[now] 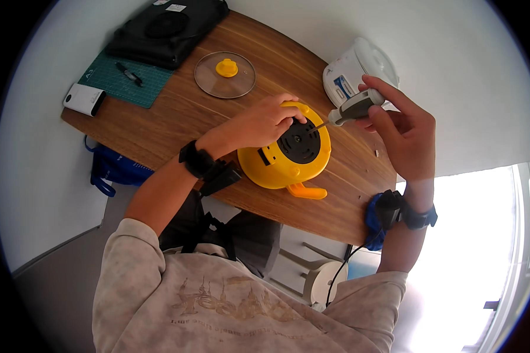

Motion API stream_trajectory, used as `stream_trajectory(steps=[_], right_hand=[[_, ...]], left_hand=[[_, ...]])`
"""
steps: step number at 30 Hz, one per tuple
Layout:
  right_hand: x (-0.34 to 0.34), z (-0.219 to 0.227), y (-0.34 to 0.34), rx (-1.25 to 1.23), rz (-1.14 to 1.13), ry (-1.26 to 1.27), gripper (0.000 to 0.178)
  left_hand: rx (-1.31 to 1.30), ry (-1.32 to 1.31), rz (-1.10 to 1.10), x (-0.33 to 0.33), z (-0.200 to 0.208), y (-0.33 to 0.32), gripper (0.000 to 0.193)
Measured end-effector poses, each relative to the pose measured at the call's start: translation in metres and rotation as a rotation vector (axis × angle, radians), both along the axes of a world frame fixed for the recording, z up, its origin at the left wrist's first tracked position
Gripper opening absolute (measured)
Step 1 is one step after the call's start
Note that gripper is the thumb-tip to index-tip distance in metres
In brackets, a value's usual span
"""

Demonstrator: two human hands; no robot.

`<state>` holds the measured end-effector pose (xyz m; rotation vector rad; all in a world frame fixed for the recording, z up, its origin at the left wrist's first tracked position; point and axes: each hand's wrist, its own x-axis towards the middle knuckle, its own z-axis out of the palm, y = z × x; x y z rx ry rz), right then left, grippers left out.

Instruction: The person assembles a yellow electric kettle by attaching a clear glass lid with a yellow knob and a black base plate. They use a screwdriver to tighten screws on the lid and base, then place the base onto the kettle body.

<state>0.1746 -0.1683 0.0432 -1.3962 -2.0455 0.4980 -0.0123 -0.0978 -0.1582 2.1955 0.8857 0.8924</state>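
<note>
A yellow electric cooking pot (259, 170) lies tipped on the table with its underside showing. Set into that underside is a round black base plate (298, 144) with slots, and an orange-yellow handle (307, 192) sticks out toward me. My left hand (277, 119) grips the pot's far left rim, its fingertips bent onto the black plate. In my right hand (409, 132) is a grey and white screwdriver (357, 107), held slantwise by its handle. Its shaft points down left to the plate, close to my left fingertips; whether the tip sits in a screw I cannot make out.
Beyond the pot lies a glass lid (209, 75) with a yellow knob. A white cooker (350, 70) stands at the back right. Farther left are a green cutting mat (100, 73) with a black pen, a white power bank (83, 99) and a black case (159, 35).
</note>
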Motion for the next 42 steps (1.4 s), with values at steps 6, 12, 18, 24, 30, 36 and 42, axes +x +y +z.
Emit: stream_trajectory(steps=[6,12,18,24,30,36,42], right_hand=[[-0.001,0.002,0.011,0.181,-0.106,-0.364,0.03],[-0.015,0.0,0.011,0.324,-0.283,-0.615,0.036],[-0.012,-0.019,0.016,0.446,-0.036,-0.314,0.023],[-0.011,-0.01,0.001,0.264,0.039,-0.201,0.017],[0.005,0.01,0.006,0.05,0.021,-0.172,0.024],[-0.005,0.012,0.016,0.215,-0.171,-0.708,0.032],[-0.012,-0.011,0.02,0.384,-0.114,-0.48,0.031]], left_hand=[[0.003,-0.007,-0.007,0.0,0.0,0.001,0.024],[0.003,0.009,0.001,-0.001,0.003,0.0,0.024],[0.005,0.008,-0.002,0.0,0.002,0.001,0.024],[0.012,0.018,0.005,0.0,0.003,0.0,0.024],[0.014,0.004,-0.003,-0.001,0.001,0.0,0.024],[-0.015,-0.002,-0.008,0.0,0.0,0.001,0.023],[0.007,0.0,-0.004,-0.001,0.002,0.0,0.023]])
